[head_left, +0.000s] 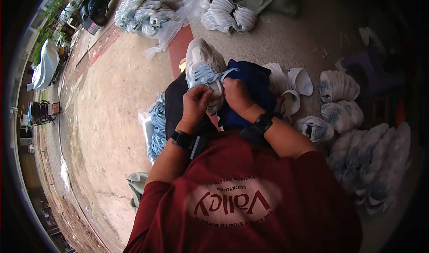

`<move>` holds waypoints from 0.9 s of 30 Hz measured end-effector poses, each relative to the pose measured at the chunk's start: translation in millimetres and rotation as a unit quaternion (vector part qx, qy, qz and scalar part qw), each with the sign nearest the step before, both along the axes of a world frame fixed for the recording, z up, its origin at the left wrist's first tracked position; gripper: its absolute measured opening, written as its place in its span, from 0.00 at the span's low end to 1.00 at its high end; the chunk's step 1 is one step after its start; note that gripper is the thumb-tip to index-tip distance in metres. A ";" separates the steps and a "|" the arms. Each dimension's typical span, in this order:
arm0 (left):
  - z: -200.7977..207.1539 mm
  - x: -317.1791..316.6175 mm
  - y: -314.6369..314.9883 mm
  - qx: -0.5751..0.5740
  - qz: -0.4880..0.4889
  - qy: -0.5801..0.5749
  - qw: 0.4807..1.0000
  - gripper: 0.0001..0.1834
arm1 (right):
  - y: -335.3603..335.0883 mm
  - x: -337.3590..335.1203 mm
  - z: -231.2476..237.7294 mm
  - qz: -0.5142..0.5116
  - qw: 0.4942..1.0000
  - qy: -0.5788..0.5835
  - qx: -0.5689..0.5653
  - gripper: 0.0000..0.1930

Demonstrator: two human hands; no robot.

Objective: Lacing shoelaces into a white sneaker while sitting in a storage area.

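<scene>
A white shoe [202,56] lies across my lap, its toe pointing away from me. Light blue shoelace [206,74] crosses its front, and one stretch runs out to the right side. My left hand [196,103] is closed in a pinch at the left of the shoe's opening; what sits between the fingertips is too small to make out. Against the opening's right side, my right hand [238,94] is closed, with the blue lace leading to its fingers. The fingers partly hide the shoe's tongue and heel.
Bundled light blue laces [158,123] lie by my left leg. Stacked white shoe parts [229,14] stand ahead, more [145,10] with clear plastic at far left. To my right are several shoe-part bundles [338,86] and a dark plastic stool [368,72].
</scene>
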State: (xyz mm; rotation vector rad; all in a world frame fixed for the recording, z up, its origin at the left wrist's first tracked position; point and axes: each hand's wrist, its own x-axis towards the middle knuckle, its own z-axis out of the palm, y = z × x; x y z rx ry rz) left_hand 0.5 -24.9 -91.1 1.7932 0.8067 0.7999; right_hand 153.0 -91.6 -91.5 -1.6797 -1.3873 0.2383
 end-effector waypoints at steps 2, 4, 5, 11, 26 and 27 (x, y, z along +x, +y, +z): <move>8.4 10.3 -3.4 0.034 -0.005 0.012 0.999 0.04 | -1.6 2.1 -1.3 0.021 0.999 -0.014 0.036 0.04; 19.1 18.3 -6.9 0.146 0.003 0.120 0.982 0.06 | 0.2 5.5 -5.2 0.022 0.999 -0.021 0.027 0.03; 19.6 19.9 -6.6 0.148 0.004 0.117 0.982 0.08 | 2.1 6.4 -6.9 0.022 0.999 -0.028 0.018 0.02; 24.3 22.2 -9.7 0.189 0.012 0.122 0.974 0.07 | -1.6 3.2 -0.6 0.025 0.997 -0.018 -0.067 0.05; 20.7 26.7 5.2 0.185 0.008 0.136 0.973 0.08 | 8.6 -5.6 3.2 -0.008 0.994 -0.094 -0.056 0.05; 27.3 25.0 6.0 0.216 0.008 0.157 0.964 0.07 | 9.9 -8.0 4.3 -0.003 0.994 -0.099 -0.047 0.05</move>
